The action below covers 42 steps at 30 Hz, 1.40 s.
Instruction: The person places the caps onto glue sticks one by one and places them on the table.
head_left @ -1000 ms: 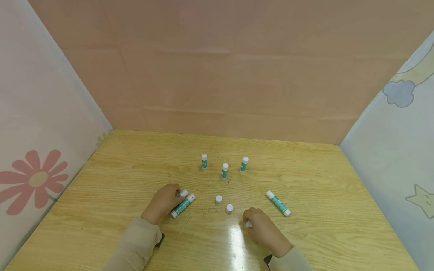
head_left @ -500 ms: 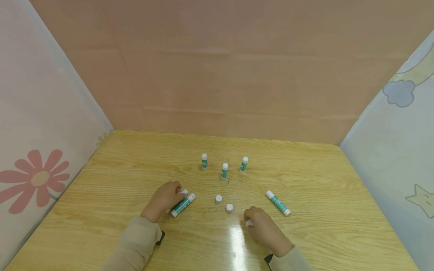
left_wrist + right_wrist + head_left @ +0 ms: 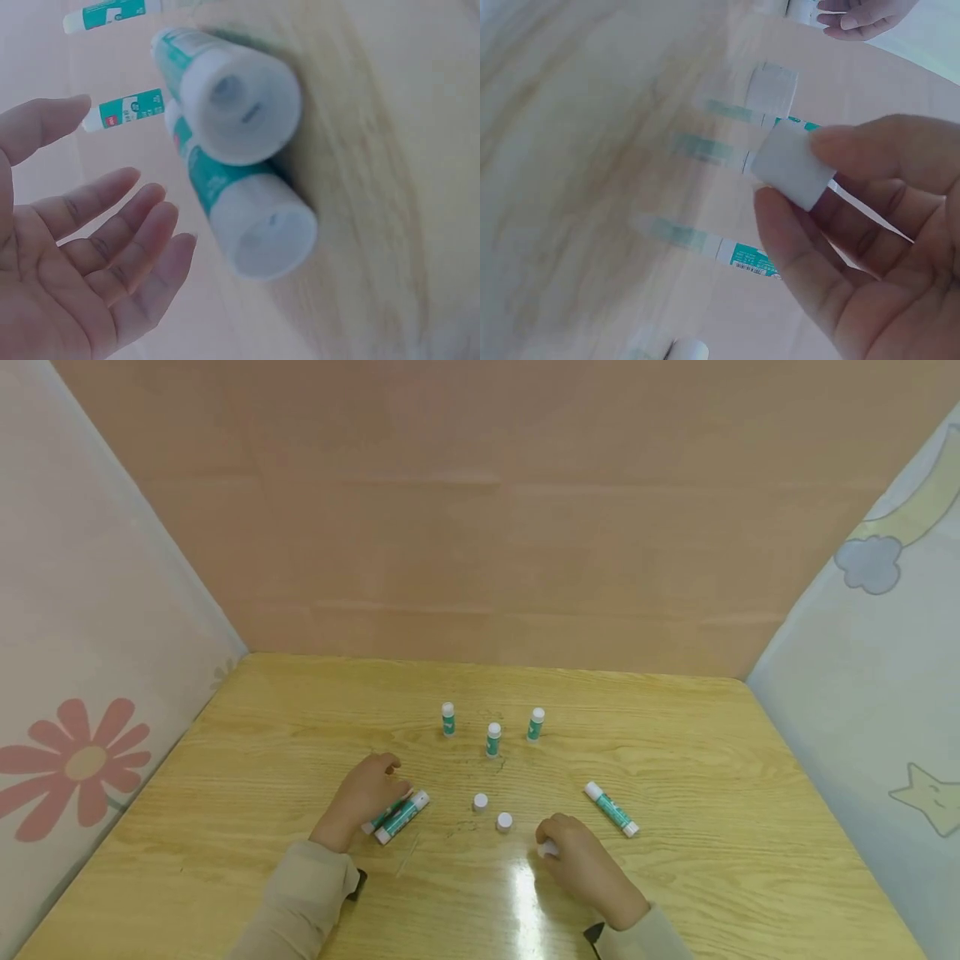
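Left: your left hand [image 3: 367, 793], fingers loose, beside 2 glue sticks [image 3: 402, 817]. Near right: your right hand [image 3: 573, 860] pinches 1 white cap [image 3: 792, 165].

Pinched in the right hand [image 3: 585, 864]: a white cap [image 3: 795, 163], small, smooth and plain, blocky in side profile, tilted (partly hidden by the fingers in the head view). Lying flat, just beside each other and roughly parallel, close to the left hand [image 3: 365, 793]: two glue sticks [image 3: 402, 817], round, white at the ends, wrapped in teal labels. Both slanting from near left to far right in the head view; partly covered by the hand, the left one. Turned toward the left wrist camera: their recessed, circular white ends, slightly blurred.
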### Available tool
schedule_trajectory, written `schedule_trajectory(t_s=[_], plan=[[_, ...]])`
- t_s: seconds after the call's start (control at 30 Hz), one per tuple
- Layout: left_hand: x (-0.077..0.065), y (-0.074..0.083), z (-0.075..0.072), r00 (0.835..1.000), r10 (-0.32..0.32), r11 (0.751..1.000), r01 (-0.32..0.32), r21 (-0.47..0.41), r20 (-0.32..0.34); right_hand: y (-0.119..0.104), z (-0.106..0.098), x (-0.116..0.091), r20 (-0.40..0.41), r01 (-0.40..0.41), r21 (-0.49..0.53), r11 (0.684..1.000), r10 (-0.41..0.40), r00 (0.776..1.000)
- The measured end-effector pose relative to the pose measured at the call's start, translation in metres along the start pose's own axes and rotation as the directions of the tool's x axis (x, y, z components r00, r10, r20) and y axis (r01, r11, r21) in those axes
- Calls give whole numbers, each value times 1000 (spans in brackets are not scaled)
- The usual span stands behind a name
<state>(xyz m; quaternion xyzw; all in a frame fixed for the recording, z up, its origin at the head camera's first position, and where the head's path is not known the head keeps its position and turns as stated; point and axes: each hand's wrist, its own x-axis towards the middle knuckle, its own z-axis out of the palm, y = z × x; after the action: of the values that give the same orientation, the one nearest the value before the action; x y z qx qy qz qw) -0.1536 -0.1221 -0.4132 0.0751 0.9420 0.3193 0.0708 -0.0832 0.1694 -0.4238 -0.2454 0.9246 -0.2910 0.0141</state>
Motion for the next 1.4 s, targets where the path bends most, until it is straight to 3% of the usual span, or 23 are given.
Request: schedule_trajectory(t_s=[0.23,0.47,0.73,1.07,1.3,1.4], plan=[[2,4,-2,1000,19,997,-21,-77,-23,-2,0,3,-52,-1,-10,1000,0,999],[6,6,-2,999,-21,984,14,-178,-37,-4,-1,5,-56,-17,10,1000,18,998],[10,11,-1,998,-15,980,1,-199,-66,-6,-4,6,-60,-24,14,1000,25,998],[16,15,5,993,-51,966,23,-259,-104,-5,-3,7,-87,-2,12,1000,3,996],[22,14,11,988,-50,956,4,-294,-149,-4,0,7,-122,-11,27,1000,14,992],[23,13,13,986,-77,949,28,-313,-147,-5,2,8,-129,0,31,1000,4,992]])
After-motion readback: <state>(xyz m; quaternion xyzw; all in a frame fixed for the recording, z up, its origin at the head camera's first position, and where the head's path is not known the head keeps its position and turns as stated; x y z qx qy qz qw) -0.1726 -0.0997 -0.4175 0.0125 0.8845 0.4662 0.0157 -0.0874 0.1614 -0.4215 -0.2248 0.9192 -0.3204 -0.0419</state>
